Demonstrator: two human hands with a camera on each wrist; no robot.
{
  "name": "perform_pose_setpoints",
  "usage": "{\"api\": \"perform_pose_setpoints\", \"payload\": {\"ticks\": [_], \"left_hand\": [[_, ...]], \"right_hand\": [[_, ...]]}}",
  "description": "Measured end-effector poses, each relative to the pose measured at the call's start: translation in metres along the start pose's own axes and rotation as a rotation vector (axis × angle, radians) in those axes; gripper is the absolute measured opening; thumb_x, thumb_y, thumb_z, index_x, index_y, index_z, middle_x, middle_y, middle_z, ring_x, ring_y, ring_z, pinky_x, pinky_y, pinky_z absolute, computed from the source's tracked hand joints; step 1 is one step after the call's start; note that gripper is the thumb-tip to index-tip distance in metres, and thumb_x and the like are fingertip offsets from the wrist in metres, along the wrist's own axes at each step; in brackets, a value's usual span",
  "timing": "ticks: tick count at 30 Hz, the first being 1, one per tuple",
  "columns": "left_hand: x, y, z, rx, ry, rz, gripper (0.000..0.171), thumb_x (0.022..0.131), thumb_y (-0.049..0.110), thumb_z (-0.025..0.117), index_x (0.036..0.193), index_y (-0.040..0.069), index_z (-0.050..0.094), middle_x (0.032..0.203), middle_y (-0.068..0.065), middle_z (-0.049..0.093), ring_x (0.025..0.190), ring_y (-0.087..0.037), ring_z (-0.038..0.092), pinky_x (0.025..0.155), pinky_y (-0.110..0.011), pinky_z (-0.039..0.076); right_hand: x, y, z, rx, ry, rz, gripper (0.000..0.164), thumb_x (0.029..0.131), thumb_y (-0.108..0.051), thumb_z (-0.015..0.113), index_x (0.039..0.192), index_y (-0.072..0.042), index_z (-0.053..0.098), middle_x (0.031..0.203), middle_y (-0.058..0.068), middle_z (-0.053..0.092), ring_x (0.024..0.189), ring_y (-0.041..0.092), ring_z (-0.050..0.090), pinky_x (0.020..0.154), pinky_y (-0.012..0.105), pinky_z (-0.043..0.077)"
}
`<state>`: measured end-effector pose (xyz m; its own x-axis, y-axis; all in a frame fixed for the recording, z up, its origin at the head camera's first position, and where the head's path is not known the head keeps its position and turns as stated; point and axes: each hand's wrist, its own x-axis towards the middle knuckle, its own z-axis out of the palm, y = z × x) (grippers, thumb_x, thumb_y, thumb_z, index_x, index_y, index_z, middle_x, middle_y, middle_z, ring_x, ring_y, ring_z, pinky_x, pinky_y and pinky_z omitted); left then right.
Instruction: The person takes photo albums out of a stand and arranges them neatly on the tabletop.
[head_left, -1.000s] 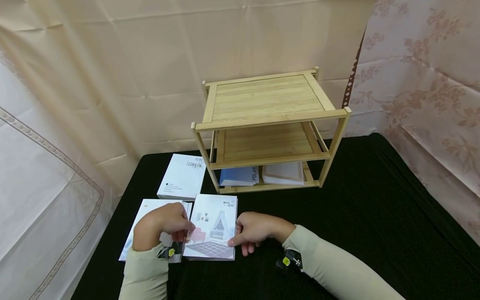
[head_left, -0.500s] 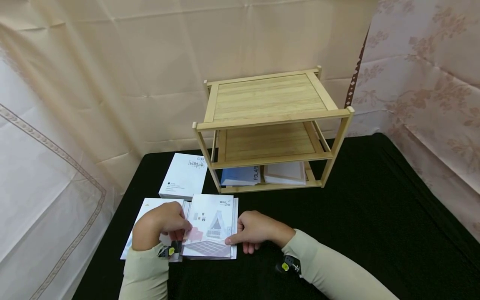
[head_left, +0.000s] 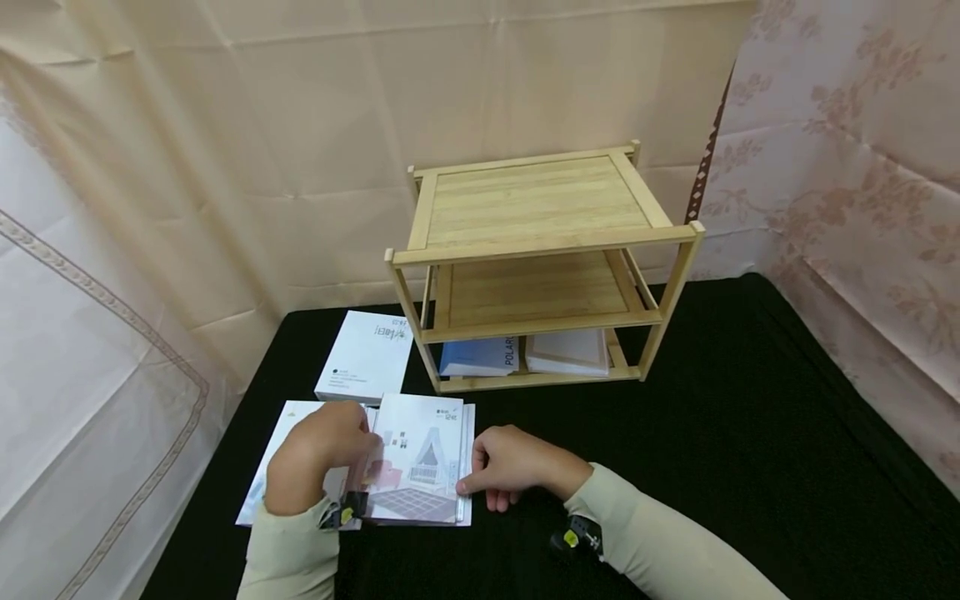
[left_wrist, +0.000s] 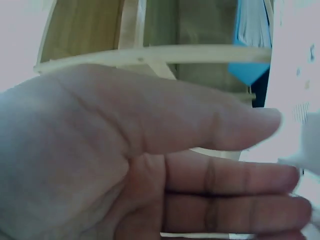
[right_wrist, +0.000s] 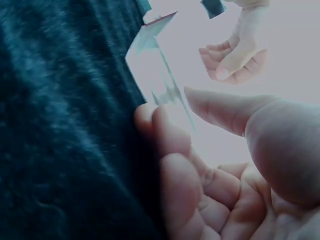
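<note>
A white book [head_left: 420, 467] with a tent and pink shapes on its cover lies in front of the rack, and a white layer beneath it shows along its right side. At its left edge my left hand [head_left: 324, 454] holds it, the thumb on top; in the left wrist view the thumb and fingers of the left hand [left_wrist: 190, 145] reach that edge. My right hand [head_left: 513, 467] grips the right side, thumb at the top edge and other fingers down beside it. In the right wrist view the right hand's thumb [right_wrist: 220, 110] overhangs the pale edge. Another white book [head_left: 288, 425] is partly hidden under my left wrist.
A light wooden rack [head_left: 540, 242] with three levels stands behind. On its bottom level lie a blue book [head_left: 480, 357] and a white one [head_left: 567, 352]. One more white book [head_left: 365, 356] lies left of the rack. A black cloth [head_left: 750, 433] covers the table.
The tent-covered book has shifted slightly left under my left hand, baring a strip of the white layer at its right side. My right hand has barely moved.
</note>
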<state>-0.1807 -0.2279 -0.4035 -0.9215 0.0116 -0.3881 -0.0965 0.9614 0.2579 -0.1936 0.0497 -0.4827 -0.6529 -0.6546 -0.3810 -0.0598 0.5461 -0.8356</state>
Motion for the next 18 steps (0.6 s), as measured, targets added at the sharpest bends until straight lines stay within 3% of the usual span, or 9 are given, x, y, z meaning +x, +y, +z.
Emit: {"api": "perform_pose_setpoints", "payload": {"ticks": [3, 8, 12, 18], "left_hand": [[0.001, 0.007, 0.000, 0.032, 0.071, 0.060, 0.018, 0.094, 0.027, 0.069, 0.089, 0.010, 0.070, 0.078, -0.004, 0.062, 0.068, -0.020, 0.054, 0.059, -0.036, 0.043], [0.005, 0.025, -0.002, 0.069, 0.178, 0.145, 0.020, 0.095, 0.031, 0.069, 0.100, 0.011, 0.071, 0.088, -0.004, 0.069, 0.071, -0.019, 0.057, 0.061, -0.038, 0.047], [0.006, 0.047, -0.006, 0.064, 0.214, 0.210, 0.024, 0.095, 0.031, 0.070, 0.106, 0.010, 0.074, 0.099, -0.006, 0.074, 0.076, -0.017, 0.061, 0.067, -0.040, 0.052], [0.002, 0.079, -0.011, -0.040, 0.236, 0.280, 0.020, 0.096, 0.029, 0.071, 0.106, 0.012, 0.075, 0.094, -0.002, 0.073, 0.068, -0.015, 0.059, 0.057, -0.033, 0.048]], "right_hand": [[-0.001, 0.000, -0.005, -0.021, 0.005, -0.011, 0.025, 0.090, -0.035, 0.080, 0.085, -0.013, 0.068, 0.069, 0.007, 0.074, 0.054, 0.016, 0.069, 0.047, 0.026, 0.054], [-0.002, -0.005, -0.017, -0.079, 0.069, -0.034, 0.020, 0.092, -0.034, 0.078, 0.086, -0.017, 0.068, 0.071, 0.004, 0.073, 0.060, 0.018, 0.071, 0.053, 0.029, 0.056], [-0.005, -0.006, -0.024, -0.103, 0.126, -0.055, 0.020, 0.093, -0.033, 0.077, 0.085, -0.017, 0.068, 0.072, 0.003, 0.073, 0.062, 0.019, 0.070, 0.056, 0.032, 0.056], [-0.010, -0.005, -0.031, -0.113, 0.177, -0.099, 0.020, 0.094, -0.034, 0.076, 0.086, -0.017, 0.068, 0.075, 0.002, 0.073, 0.063, 0.019, 0.070, 0.059, 0.033, 0.055]]}}
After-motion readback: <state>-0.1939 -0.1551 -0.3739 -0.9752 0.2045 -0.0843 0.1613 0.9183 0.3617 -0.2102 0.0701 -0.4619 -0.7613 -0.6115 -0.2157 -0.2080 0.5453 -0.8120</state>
